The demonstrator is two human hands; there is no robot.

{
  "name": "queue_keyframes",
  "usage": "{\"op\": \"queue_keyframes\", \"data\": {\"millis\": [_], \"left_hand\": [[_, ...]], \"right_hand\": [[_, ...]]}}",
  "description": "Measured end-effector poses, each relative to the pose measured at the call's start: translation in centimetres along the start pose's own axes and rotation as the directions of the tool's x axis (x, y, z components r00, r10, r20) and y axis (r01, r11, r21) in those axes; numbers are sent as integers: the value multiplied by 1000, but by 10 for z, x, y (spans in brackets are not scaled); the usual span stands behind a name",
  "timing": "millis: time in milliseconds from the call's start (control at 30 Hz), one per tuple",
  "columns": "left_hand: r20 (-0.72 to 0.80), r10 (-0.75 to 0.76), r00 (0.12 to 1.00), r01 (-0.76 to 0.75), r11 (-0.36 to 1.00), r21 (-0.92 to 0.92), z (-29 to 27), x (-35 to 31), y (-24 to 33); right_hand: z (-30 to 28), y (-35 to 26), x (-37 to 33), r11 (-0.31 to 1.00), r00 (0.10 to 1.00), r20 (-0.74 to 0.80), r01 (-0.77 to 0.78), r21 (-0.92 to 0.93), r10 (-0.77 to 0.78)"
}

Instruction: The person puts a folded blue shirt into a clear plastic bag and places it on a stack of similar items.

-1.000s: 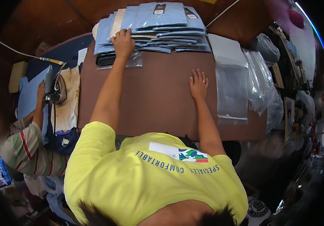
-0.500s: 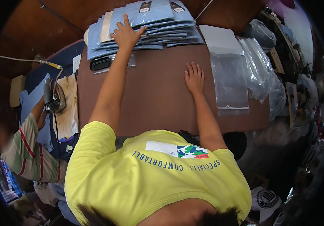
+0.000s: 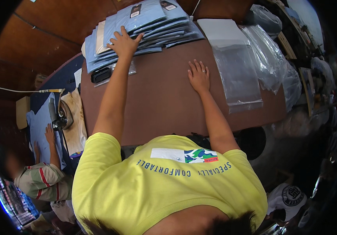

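Note:
At the far side of the brown table point(image 3: 160, 98) lies a stack of folded light blue garments point(image 3: 148, 19) in clear plastic bags, a few with dark tags. My left hand point(image 3: 123, 43) rests at the stack's near edge, fingers spread, holding nothing. Just below that wrist lie a black oblong object point(image 3: 101, 75) and a small clear bag point(image 3: 132, 68). My right hand point(image 3: 199, 76) lies flat on the bare tabletop with its fingers stretched out and a ring on one of them. Right of it are flat clear plastic bags point(image 3: 237, 74) with a white sheet point(image 3: 219, 33) at their far end.
More crumpled clear bags point(image 3: 264, 55) lie along the table's right side. To the left, a co-worker's hand point(image 3: 50, 134) is on a light blue cloth point(image 3: 39, 121) beside an iron point(image 3: 65, 113) on a scorched pad point(image 3: 76, 135). A wooden wall point(image 3: 66, 23) stands behind.
The view has turned slightly. My left hand has drawn back a little toward the stack's near edge. The co-worker's hand has left the iron and now lies on the cloth.

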State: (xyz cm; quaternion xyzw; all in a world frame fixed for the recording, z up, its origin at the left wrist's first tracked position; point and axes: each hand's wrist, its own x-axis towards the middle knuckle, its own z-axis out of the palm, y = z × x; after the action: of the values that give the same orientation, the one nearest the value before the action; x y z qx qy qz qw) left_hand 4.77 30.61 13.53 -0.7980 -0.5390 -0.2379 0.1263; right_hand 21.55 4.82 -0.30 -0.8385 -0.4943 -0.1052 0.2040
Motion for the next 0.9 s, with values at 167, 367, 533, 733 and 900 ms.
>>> {"op": "queue_keyframes", "data": {"millis": [167, 367, 533, 733, 900], "left_hand": [[-9, -26, 1000, 26, 999, -37, 1, -9, 13], [-85, -28, 996, 18, 994, -112, 21, -12, 16], [-234, 33, 972, -60, 992, -109, 28, -7, 12], [-336, 499, 799, -550, 832, -72, 25, 1, 7], [-238, 897, 372, -851, 432, 298, 35, 8, 8]], "right_hand": [[-2, 1, 0, 1000, 1000, -1, 3, -6, -3], [-3, 1, 0, 1000, 1000, -10, 11, -6, -11], [-5, 0, -1, 1000, 1000, -27, 9, 14, -9], [-5, 0, -1, 1000, 999, -47, 4, 20, -3], [-4, 0, 0, 1000, 999, -34, 8, 12, -8]]}}
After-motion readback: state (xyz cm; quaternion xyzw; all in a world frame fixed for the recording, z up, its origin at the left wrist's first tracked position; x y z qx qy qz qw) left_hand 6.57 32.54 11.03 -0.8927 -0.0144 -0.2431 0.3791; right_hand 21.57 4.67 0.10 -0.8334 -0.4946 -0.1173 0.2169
